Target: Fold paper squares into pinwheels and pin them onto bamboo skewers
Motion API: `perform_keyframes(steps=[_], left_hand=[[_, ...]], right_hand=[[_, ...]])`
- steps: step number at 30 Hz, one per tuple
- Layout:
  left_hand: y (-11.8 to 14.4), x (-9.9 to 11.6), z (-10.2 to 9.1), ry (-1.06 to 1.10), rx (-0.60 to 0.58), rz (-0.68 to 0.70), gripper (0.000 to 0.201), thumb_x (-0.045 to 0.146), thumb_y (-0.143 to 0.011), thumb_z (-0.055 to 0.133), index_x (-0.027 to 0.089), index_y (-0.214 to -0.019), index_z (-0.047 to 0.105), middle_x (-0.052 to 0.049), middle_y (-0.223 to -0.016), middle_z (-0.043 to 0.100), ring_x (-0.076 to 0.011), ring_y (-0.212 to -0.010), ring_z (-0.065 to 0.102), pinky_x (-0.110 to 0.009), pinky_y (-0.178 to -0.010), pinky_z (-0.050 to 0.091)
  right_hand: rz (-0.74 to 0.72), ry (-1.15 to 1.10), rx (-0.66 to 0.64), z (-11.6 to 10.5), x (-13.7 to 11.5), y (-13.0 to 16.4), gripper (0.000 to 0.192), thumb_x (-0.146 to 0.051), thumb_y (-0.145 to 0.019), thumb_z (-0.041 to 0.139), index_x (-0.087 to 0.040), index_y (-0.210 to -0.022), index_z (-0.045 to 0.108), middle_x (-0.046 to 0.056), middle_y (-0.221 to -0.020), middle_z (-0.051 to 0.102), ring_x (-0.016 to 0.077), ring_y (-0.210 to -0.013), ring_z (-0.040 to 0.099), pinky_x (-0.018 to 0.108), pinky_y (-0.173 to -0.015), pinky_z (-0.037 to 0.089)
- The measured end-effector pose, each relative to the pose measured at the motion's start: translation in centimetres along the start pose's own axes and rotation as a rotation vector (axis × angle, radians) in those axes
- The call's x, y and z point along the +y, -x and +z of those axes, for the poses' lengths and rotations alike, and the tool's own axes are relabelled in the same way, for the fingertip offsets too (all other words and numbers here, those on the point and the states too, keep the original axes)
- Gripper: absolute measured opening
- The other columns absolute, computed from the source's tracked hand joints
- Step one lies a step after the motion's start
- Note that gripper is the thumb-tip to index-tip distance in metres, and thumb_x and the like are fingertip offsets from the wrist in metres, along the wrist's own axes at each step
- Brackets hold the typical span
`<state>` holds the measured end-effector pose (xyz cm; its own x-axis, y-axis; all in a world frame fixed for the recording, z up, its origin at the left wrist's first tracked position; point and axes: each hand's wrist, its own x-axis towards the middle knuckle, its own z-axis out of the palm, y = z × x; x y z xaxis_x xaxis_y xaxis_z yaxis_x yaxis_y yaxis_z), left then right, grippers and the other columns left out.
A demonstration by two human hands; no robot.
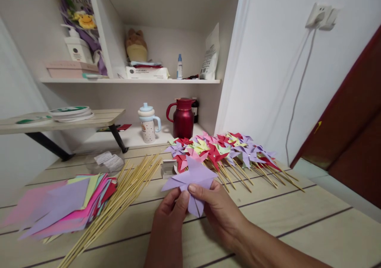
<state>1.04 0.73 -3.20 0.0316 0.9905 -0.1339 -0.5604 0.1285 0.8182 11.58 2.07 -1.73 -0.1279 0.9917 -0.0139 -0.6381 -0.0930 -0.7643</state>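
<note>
Left hand [172,210] and right hand [216,206] both pinch a lilac paper pinwheel [192,178], held just above the wooden table [297,220]; its lower fold is hidden behind the fingers. Bamboo sticks [119,204] and loose paper squares [65,208] lie left, finished pinwheels [226,151] behind. A small white box [168,168] sits beyond, contents unreadable.

Matt paper pinwheel [192,178]; bamboo sticks [119,204]; glossy jug [183,117].

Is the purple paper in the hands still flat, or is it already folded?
Folded. The purple paper shows pinwheel points bent toward its middle, pinched there by the left hand and right hand. No stick shows on it.
</note>
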Motion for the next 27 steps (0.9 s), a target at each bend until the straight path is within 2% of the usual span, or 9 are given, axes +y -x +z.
perform_keyframes(steps=[5, 12, 19, 24, 27], left_hand=[[0.6, 0.4, 0.0, -0.030, -0.046, 0.038, 0.030, 0.036, -0.074, 0.075, 0.017, -0.096, 0.074, -0.008, -0.092, 0.073, -0.0213, -0.088, 0.065, -0.036, -0.089, 0.048], [0.3, 0.7, -0.4, -0.068, -0.008, 0.056, 0.029, 0.035, -0.069, 0.078, 0.016, -0.091, 0.076, -0.008, -0.085, 0.072, -0.0213, -0.084, 0.063, -0.035, -0.083, 0.049], [0.7, 1.0, -0.8, -0.121, -0.045, 0.044, 0.027, 0.037, -0.074, 0.073, 0.016, -0.091, 0.077, -0.008, -0.088, 0.073, -0.0215, -0.085, 0.063, -0.035, -0.084, 0.048], [0.4, 1.5, -1.1, -0.188, 0.097, 0.025, 0.033, 0.042, -0.069, 0.076, 0.015, -0.088, 0.077, -0.008, -0.083, 0.073, -0.0210, -0.079, 0.062, -0.033, -0.076, 0.048], [0.2, 2.0, -1.4, -0.190, 0.137, 0.021, 0.036, 0.043, -0.069, 0.076, 0.014, -0.090, 0.077, -0.008, -0.084, 0.073, -0.0207, -0.078, 0.063, -0.032, -0.074, 0.047]], right_hand=[[-0.005, -0.003, 0.004, 0.0, 0.1, 0.0, 0.033, -0.021, -0.058, 0.087, -0.014, -0.088, 0.075, 0.006, -0.075, 0.075, 0.0164, -0.066, 0.064, 0.026, -0.066, 0.050], [0.025, 0.031, -0.010, -0.1, 0.5, 0.2, 0.032, -0.021, -0.059, 0.087, -0.014, -0.088, 0.075, 0.006, -0.076, 0.075, 0.0176, -0.068, 0.065, 0.028, -0.069, 0.050], [0.027, 0.063, -0.056, -0.1, 0.4, 0.2, 0.029, -0.021, -0.061, 0.086, -0.014, -0.087, 0.076, 0.006, -0.079, 0.075, 0.0187, -0.074, 0.065, 0.030, -0.076, 0.049], [0.044, 0.102, -0.064, -0.2, 0.3, 0.3, 0.037, -0.023, -0.063, 0.085, -0.016, -0.098, 0.073, 0.006, -0.086, 0.075, 0.0195, -0.079, 0.066, 0.031, -0.080, 0.047], [0.014, 0.118, -0.039, -0.6, 0.2, 0.1, 0.035, -0.030, -0.073, 0.079, -0.020, -0.105, 0.068, 0.005, -0.097, 0.074, 0.0181, -0.082, 0.065, 0.029, -0.078, 0.048]])
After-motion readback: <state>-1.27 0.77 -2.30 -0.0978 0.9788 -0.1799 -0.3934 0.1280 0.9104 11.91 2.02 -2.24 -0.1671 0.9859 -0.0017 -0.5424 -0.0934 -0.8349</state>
